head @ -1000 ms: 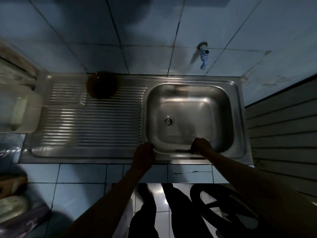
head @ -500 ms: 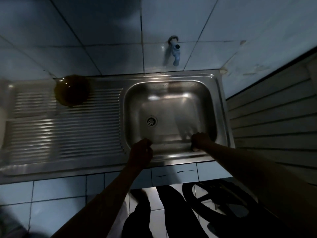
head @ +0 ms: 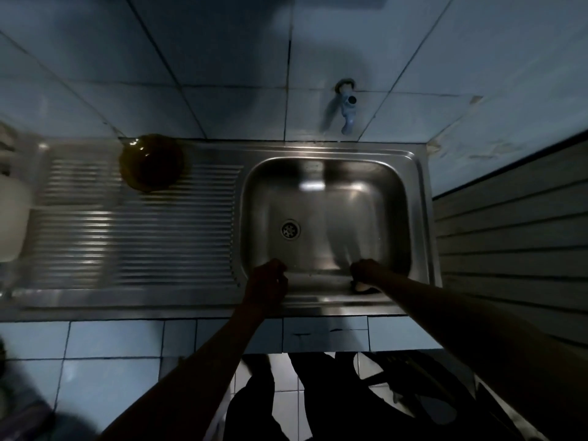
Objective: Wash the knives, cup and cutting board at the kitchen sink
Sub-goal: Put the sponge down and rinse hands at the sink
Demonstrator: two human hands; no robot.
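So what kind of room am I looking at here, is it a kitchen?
Most likely a home kitchen wash area: a stainless steel sink with a ribbed draining board, a blue wall tap above the basin, and tiled walls.

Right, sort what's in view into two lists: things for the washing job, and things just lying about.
For the job:
- sink basin
- tap
- left hand and right hand at the basin's near rim; the grip is too dark to read

Lying about:
- dark round bowl on the drainboard
- pale container, far left
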